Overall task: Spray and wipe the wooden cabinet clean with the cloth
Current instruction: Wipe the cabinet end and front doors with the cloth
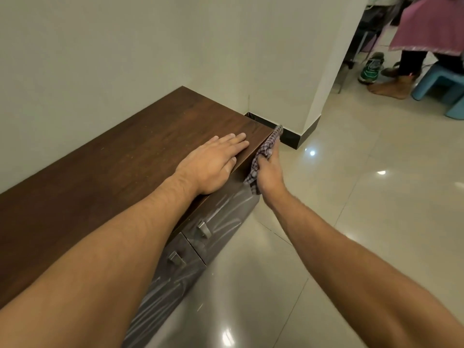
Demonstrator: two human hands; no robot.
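A low wooden cabinet with a dark brown top runs along the white wall. Its grey front has two metal handles and shows wet streaks. My left hand lies flat, palm down, on the cabinet top near its right front edge, holding nothing. My right hand grips a checked cloth and presses it against the upper front edge of the cabinet near its right corner. No spray bottle is in view.
Glossy cream floor tiles spread to the right of the cabinet. A wall corner with black skirting stands just behind it. At top right a person in a pink garment sits by a blue plastic stool and a green shoe.
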